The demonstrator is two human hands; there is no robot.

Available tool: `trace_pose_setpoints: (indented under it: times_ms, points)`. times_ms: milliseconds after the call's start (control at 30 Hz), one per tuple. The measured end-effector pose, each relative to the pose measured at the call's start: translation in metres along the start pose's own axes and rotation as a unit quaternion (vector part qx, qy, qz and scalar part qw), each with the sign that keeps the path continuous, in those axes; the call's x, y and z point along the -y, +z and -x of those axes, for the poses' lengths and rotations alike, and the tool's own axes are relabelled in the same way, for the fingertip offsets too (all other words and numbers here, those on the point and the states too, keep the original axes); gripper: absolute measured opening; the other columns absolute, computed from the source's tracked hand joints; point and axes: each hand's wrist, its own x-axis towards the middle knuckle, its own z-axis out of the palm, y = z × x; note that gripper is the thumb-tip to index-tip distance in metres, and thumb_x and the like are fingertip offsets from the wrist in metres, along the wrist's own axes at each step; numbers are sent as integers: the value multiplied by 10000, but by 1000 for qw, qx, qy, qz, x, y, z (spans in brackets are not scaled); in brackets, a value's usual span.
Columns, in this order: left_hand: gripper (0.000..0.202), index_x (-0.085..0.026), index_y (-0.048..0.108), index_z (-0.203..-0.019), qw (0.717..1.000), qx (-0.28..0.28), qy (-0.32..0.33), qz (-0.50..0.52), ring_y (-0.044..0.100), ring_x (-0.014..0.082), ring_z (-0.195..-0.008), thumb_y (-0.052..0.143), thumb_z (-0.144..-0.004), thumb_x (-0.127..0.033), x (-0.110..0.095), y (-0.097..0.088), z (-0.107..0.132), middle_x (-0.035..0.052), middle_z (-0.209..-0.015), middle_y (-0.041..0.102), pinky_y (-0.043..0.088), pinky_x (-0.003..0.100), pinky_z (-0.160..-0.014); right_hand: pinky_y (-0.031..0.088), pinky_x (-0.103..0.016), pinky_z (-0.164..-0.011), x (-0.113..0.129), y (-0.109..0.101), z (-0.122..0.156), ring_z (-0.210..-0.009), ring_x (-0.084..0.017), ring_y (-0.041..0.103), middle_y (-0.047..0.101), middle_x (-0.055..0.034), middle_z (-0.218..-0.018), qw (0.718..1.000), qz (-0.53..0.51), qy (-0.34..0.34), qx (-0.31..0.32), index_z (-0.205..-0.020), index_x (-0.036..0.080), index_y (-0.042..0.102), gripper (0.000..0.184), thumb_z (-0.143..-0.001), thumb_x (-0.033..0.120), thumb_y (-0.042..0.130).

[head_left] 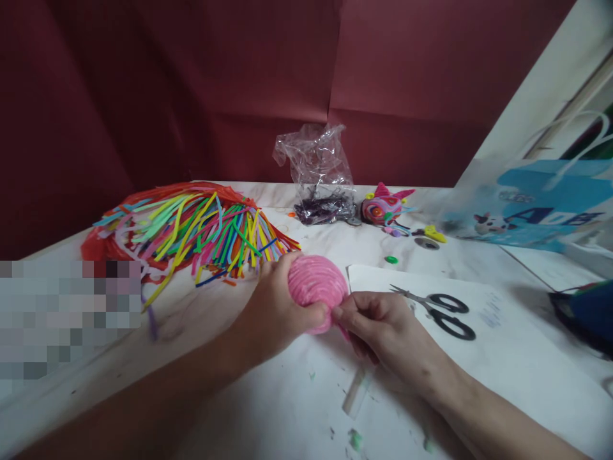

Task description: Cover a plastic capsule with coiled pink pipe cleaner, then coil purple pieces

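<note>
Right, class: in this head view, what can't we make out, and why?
- Head view: the far side of the pink ball, facing away from the camera.
- Head view: where the left hand ends its fingers, behind the ball.
- Head view: what the right hand pinches, covered by its own fingers.
- Head view: writing on the white paper, too faint and blurred.
- Head view: the blue item, cut off by the right edge.

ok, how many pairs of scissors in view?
1: black-handled scissors, on the white paper beside the right hand; others could be hidden under the colorful strip pile.
</note>
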Motion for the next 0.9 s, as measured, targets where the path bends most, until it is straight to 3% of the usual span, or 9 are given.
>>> trace_pose_setpoints:
  times_ms: [133,300,500,733,900]
  points:
    - [695,-139,395,-1240,996,-47,-20,76,447,240,-1137,615,-597,-283,2,14,1,103,-1189,481,351,370,-991,224,-184,-343,0,-2,-2,-342,-54,323,433,36,-380,1000,5,5,-16,-498,164,484,343,-782,349,531]
    - [650,-118,399,-1203,991,-88,-33,98,430,236,-1154,601,-597,-234,-2,24,1,112,-1200,470,325,369,-1007,212,-183,-332,0,-1,-1,-324,-50,317,441,31,-361,1000,7,15,-18,-499,161,489,365,-800,365,514]
    - [566,-152,364,-1182,988,-35,-64,134,494,228,-1059,580,-667,-242,3,26,6,93,-1127,498,399,376,-907,211,-178,-328,-7,-4,-4,-319,-45,311,439,37,-362,1000,12,23,-12,-483,164,469,352,-800,314,505]
    - [552,-129,392,-1092,991,-39,-59,118,545,239,-948,643,-643,-333,7,23,-1,93,-1019,528,434,379,-835,203,-167,-338,-6,-8,-6,-340,-34,291,436,44,-389,999,27,22,18,-491,157,448,348,-798,304,523]
    - [756,-93,333,-1260,996,-30,-21,79,418,303,-1180,653,-610,-308,12,21,-7,177,-1247,451,336,435,-982,199,-170,-334,-5,-8,-6,-339,-36,293,441,45,-400,999,43,18,17,-521,163,442,339,-794,343,530]
